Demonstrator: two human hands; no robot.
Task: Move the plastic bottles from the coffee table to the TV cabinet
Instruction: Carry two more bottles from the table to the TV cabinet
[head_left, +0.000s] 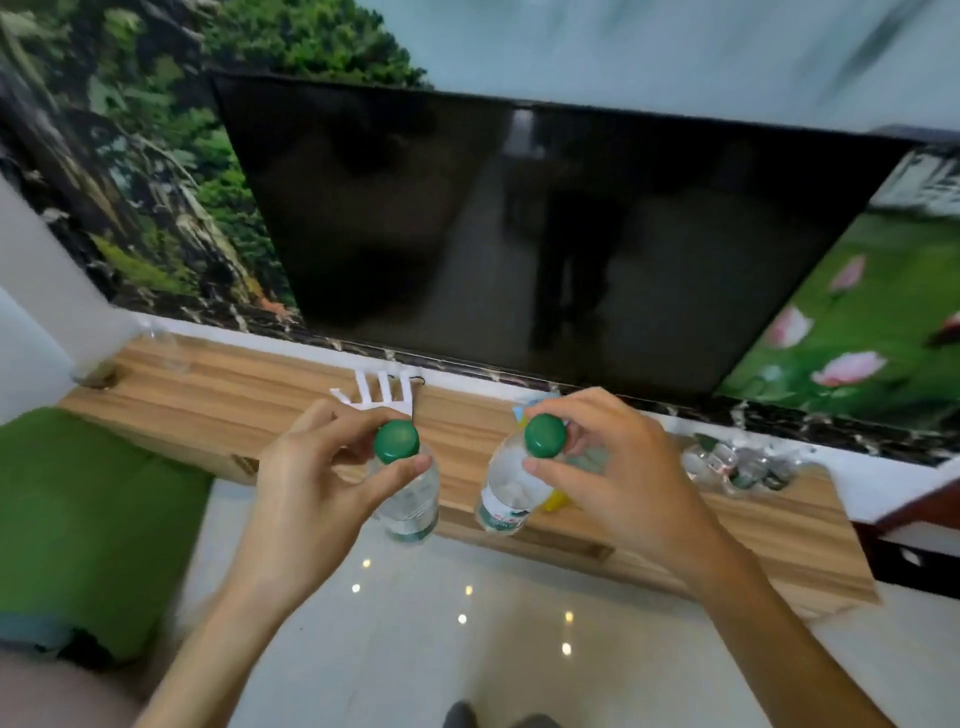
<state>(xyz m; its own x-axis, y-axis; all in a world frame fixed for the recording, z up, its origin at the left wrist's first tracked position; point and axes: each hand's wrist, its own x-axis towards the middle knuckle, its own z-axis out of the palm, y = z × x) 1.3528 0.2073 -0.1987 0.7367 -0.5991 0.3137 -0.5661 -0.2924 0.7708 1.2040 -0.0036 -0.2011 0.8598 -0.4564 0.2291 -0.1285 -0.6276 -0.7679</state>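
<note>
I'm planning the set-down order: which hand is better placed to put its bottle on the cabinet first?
Probably the left hand. Its bottle hangs near bare wood on the TV cabinet, while the right hand holds its bottle by a yellow item, with clutter beyond.

Dark television (545, 223) against mural wall (130, 171); green cushion (88, 525) lower left.
</note>
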